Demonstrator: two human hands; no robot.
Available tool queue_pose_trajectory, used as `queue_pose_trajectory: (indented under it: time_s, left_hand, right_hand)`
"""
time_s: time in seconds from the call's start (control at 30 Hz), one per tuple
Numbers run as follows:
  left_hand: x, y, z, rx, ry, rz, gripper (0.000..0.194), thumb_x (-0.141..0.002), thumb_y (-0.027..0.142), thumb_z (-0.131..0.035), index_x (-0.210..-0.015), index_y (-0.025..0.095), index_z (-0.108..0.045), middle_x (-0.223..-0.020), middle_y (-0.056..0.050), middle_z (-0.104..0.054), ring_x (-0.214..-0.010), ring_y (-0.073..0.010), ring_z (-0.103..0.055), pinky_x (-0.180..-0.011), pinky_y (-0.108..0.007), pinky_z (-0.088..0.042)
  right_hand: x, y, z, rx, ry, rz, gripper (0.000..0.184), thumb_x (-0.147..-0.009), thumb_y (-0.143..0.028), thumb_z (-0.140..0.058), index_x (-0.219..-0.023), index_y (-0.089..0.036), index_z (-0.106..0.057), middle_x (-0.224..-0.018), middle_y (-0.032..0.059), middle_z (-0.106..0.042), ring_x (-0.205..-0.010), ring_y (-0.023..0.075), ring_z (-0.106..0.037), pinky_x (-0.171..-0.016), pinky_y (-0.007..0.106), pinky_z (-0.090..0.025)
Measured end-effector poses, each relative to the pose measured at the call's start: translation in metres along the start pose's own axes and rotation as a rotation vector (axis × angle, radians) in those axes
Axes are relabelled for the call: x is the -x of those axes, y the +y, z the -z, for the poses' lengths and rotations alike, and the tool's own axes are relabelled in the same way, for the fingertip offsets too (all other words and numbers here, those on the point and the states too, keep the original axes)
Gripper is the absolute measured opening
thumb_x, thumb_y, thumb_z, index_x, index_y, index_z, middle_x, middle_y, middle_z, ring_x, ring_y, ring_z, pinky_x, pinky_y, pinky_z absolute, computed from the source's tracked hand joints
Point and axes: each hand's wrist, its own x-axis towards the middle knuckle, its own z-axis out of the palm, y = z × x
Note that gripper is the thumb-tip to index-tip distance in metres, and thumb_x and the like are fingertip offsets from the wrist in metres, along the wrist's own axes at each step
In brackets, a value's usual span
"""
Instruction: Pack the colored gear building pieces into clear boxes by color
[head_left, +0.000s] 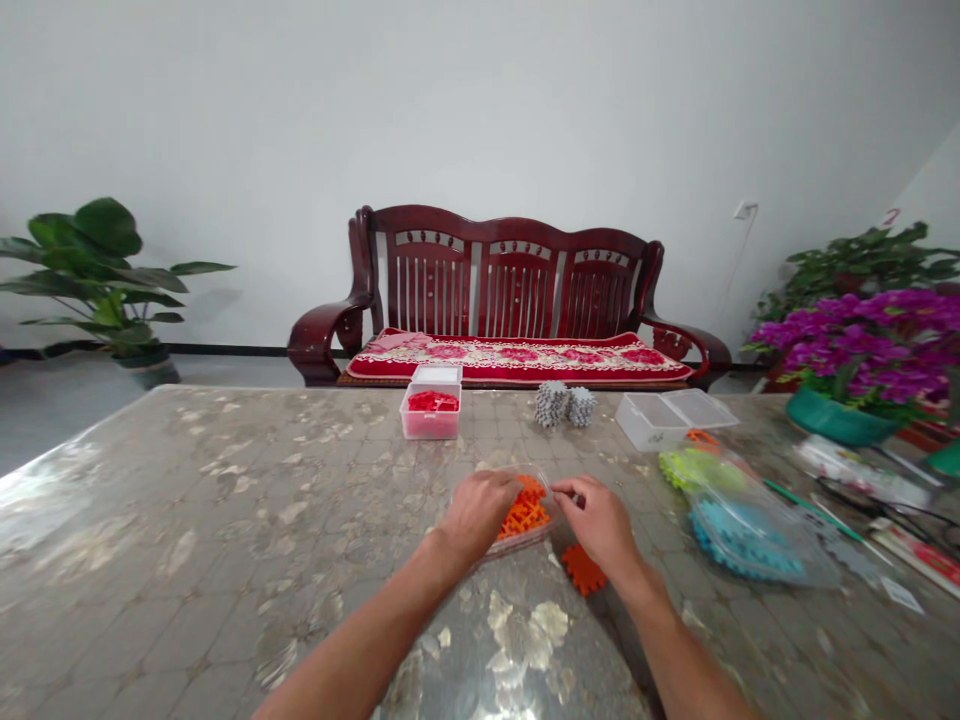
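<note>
A wooden settee (510,270) in dark red-brown stands against a white wall (480,110), with a floral red cushion (517,358) on its seat. A broad-leaved potted plant (97,275) stands to the left of it. To the right, a leafy green plant (851,265) rises behind magenta artificial orchids (862,335) in a teal pot (840,420), which is at the far right corner of the glass-topped table (225,540).

The table carries several things. Near its far edge, a clear plastic box (430,420) holds red interlocking pieces (433,402), with its lid (436,374) just behind it. Just to the right, two grey-and-white stacks of interlocking pieces (551,404) stand side by side. Further right lies an open, empty-looking clear box (667,418). A clear plastic bag (750,530) holds lime-green pieces (697,468) and blue pieces (742,545).

At the near middle of the table, the left hand (484,515) curves over the left side of a clear plastic container (517,548), touching it and seemingly clasping it. Orange interlocking pieces (525,512) lie inside the container, between the hands. The right hand (596,522) reaches to the container's far right edge with its fingers (566,490) bent and drawn together; whether they grip anything, I cannot tell. A loose orange piece (583,569) lies on the glass just below the container, near the right hand.
</note>
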Motion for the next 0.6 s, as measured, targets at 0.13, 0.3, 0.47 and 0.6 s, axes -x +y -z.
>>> queue_pose_trajectory:
  time_s: [0.13,0.3,0.47,0.6]
  left_hand:
    - [-0.003,0.001,0.002,0.027,-0.035,-0.013,0.016,-0.09,0.01,-0.064,-0.095,0.02,-0.074,-0.093,-0.008,-0.078,-0.088,-0.0223,-0.075,-0.082,-0.028,-0.058]
    - [-0.004,0.0,0.002,0.056,-0.021,0.017,0.023,-0.091,0.009,-0.06,-0.101,0.023,-0.074,-0.094,-0.006,-0.078,-0.089,-0.0202,-0.075,-0.082,-0.026,-0.058]
    - [0.01,-0.012,0.01,0.079,0.082,0.114,0.025,-0.096,0.013,-0.053,-0.109,0.021,-0.072,-0.105,-0.008,-0.077,-0.096,-0.0217,-0.074,-0.086,-0.031,-0.059]
    - [0.036,-0.025,0.005,0.205,0.222,0.264,0.028,-0.094,0.024,-0.059,-0.12,0.022,-0.068,-0.119,-0.009,-0.073,-0.109,-0.0243,-0.07,-0.1,-0.04,-0.055]
  right_hand:
    - [0.003,-0.007,-0.002,-0.002,0.019,0.069,0.021,-0.088,-0.025,-0.057,-0.092,-0.027,-0.078,-0.094,0.0035,-0.074,-0.092,0.0211,-0.066,-0.082,0.03,-0.048]
    - [-0.001,-0.022,-0.003,0.114,0.003,0.174,0.017,-0.091,-0.024,-0.061,-0.096,-0.027,-0.077,-0.095,0.0035,-0.073,-0.098,0.0214,-0.062,-0.087,0.03,-0.044]
    - [-0.005,-0.029,-0.002,0.273,-0.083,0.274,0.013,-0.091,-0.028,-0.065,-0.093,-0.029,-0.078,-0.093,0.0024,-0.072,-0.095,0.0211,-0.058,-0.087,0.032,-0.041]
    - [-0.004,-0.029,-0.003,0.293,-0.071,0.297,0.012,-0.091,-0.025,-0.066,-0.094,-0.028,-0.077,-0.095,0.0019,-0.073,-0.096,0.0211,-0.058,-0.087,0.032,-0.04]
